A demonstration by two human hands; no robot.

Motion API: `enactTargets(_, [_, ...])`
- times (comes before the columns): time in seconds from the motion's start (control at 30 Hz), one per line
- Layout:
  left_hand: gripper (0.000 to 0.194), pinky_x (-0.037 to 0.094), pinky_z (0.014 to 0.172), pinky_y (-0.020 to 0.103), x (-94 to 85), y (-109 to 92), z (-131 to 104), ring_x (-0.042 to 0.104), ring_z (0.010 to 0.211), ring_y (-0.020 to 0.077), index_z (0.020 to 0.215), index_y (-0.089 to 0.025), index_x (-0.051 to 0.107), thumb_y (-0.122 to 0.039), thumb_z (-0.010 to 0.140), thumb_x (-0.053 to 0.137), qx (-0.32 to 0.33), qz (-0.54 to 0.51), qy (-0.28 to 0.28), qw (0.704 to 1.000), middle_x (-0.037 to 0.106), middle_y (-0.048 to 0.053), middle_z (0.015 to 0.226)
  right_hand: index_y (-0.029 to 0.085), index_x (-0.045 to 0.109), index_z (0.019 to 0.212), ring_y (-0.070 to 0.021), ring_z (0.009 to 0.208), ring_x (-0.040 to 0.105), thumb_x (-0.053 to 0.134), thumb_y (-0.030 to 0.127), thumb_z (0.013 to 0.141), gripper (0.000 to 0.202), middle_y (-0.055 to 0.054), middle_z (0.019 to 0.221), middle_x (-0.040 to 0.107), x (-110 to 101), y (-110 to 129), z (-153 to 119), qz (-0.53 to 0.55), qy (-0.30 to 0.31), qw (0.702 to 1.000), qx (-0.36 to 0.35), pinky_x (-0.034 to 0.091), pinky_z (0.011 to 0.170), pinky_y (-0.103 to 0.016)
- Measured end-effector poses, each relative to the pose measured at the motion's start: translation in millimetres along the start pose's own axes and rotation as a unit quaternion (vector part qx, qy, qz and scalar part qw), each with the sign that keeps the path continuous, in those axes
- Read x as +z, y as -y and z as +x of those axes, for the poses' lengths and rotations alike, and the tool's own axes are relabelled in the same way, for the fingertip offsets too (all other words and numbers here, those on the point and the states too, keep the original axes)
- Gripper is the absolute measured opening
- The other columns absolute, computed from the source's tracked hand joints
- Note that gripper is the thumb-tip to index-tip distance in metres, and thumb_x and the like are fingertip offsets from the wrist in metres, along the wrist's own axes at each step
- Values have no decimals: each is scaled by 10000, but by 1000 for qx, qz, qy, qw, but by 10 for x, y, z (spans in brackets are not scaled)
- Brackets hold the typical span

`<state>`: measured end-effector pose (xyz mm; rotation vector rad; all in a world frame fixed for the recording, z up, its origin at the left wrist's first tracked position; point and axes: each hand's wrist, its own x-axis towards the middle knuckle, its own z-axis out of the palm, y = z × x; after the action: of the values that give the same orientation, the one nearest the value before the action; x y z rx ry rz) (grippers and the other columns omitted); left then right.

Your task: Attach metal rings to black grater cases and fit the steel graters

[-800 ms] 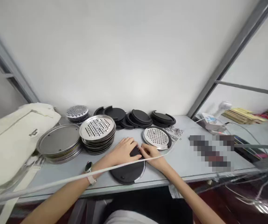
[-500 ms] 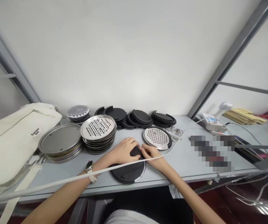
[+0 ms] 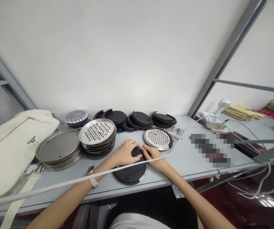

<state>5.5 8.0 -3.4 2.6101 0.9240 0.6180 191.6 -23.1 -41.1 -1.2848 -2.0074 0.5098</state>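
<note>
A round black disc with a small knob near its front lies on the table before me. My left hand is over the disc's far left part, fingers and thumb curled on it. My right hand is closed at the disc's far right edge, its fingertips pinched close to my left fingers; what they hold is hidden. Beyond my right hand lies a perforated metal grater disc in a black rim. Small metal hooks lie in a heap beside it.
Grater discs and plain metal plates are stacked left, near a cream bag. Black holders line the wall. A white cable crosses before my hands. A scanner stands right.
The view has shifted slightly. A small metal piece seen at my right fingertips before no longer shows. Both hands stay at the black disc, fingertips close together.
</note>
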Motion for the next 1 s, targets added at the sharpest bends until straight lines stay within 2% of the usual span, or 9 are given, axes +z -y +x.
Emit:
enactTargets(0.3, [184,458,905,382,31,28,85,547,962,233,959,-177,613,-252,791,613,19,31,-9,999,604,66,945,205,416,694,-106,517,423,391,241,942,252,56,565,380,13,-39,44,-19,-17,1000,2,276,532,-227])
enactTargets(0.43, [172,458,910,370,20,85,162,547,972,229,959,-176,594,-231,796,596,46,28,10,998,600,66,958,206,421,705,-100,494,400,425,203,910,205,63,551,373,2,-25,41,-35,-23,999,30,256,515,-221])
enactTargets(0.6, [197,463,891,373,7,165,245,548,973,232,996,-181,575,-272,820,582,74,27,40,996,588,65,979,198,457,758,-109,546,442,404,214,936,187,36,611,446,-22,-23,34,-58,-25,998,32,284,555,-225])
enactTargets(1.0, [251,441,881,376,-1,136,233,549,949,230,1067,-179,560,-333,870,533,49,62,68,995,581,70,1010,189,484,871,-144,577,490,323,220,971,192,-6,654,523,-19,-51,4,-106,14,994,35,302,569,-245])
